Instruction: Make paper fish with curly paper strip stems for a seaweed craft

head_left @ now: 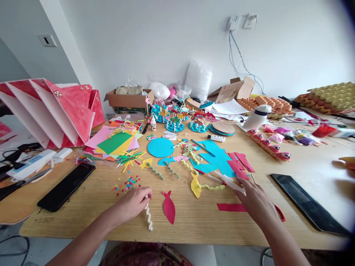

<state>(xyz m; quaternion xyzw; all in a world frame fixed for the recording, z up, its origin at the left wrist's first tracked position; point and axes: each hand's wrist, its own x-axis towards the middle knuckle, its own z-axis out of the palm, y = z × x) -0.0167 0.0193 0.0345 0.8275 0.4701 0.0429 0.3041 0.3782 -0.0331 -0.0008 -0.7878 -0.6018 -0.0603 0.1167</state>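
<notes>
A: Hands?
B: Right hand (pixel 255 197): well right of red paper fish (pixel 169 207), at white tool (pixel 229 181) — can't tell if gripping. Left hand (pixel 135 202): nearer, just left of fish, fingertips pinching white twisted strip (pixel 149 218).
A: Strip's axis?
B: Left of fish — roughly parallel (both point bodyward).

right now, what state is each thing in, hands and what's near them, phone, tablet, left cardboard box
Left hand, pinching the white curly strip
Red fish cut-out, flat on the table
Right hand, at the white tool, grip unclear
Phone, screen dark
Tablet, screen dark
Left cardboard box, open
</notes>
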